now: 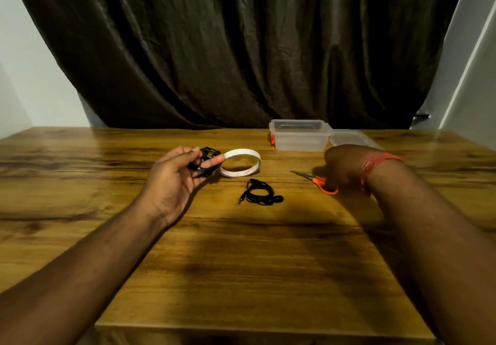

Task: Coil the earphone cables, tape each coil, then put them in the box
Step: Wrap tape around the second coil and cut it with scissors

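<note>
Two black earphone cables are present. One coiled cable (261, 193) lies on the wooden table (241, 264), its plug end pointing left, just in front of the white tape roll (241, 166). The left hand (177, 175) pinches the second coil (205, 160) between thumb and curled fingers, beside the tape roll. The right hand (345, 167) rests curled over the orange scissors (318, 181) handles; its exact grip cannot be determined. The clear box (299, 135) stands open at the table's far edge.

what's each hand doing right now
Left hand: holding a coiled black earphone cable.
Right hand: at the orange-handled scissors; grip cannot be told.
</note>
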The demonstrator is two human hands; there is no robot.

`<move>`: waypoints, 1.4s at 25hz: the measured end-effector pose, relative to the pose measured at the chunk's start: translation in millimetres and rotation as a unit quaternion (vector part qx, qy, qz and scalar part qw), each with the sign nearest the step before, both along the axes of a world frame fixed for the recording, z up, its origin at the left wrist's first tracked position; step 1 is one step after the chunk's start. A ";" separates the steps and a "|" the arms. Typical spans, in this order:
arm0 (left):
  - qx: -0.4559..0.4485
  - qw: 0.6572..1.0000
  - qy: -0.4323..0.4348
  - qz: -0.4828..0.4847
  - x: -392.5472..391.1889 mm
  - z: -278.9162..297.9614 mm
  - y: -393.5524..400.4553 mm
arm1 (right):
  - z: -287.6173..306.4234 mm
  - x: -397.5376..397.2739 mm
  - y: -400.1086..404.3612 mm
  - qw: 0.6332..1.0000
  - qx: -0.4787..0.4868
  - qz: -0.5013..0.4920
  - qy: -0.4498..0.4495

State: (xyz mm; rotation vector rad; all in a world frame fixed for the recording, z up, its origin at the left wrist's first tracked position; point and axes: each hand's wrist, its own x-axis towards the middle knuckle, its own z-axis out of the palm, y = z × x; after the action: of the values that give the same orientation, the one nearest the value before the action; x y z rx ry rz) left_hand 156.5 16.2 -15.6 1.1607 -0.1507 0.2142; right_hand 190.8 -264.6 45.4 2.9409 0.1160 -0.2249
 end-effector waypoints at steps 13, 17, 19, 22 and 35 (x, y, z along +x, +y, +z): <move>0.009 1.000 0.009 0.008 -2.1 1.7 0.2 | -8.2 22.7 -0.7 0.967 0.171 0.015 -0.190; 0.010 1.000 0.012 0.011 -1.5 0.3 1.2 | -3.3 -5.9 31.5 0.774 0.628 0.081 0.015; 0.007 1.000 0.014 0.009 -0.1 -0.1 0.8 | -11.2 -18.5 48.4 0.661 0.720 0.092 0.190; 0.001 1.000 0.017 0.010 2.6 -1.6 0.8 | -27.5 -24.8 62.7 0.645 0.671 0.153 0.333; -0.010 1.000 0.013 0.016 5.6 -4.5 0.5 | -46.0 -27.1 79.5 0.567 0.667 0.180 0.449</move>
State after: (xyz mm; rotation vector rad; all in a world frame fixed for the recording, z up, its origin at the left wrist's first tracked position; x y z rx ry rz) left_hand 162.1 16.7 -20.2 1.1455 -0.1064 0.2271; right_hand 163.7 -185.1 -0.6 3.2923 1.6550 -2.5086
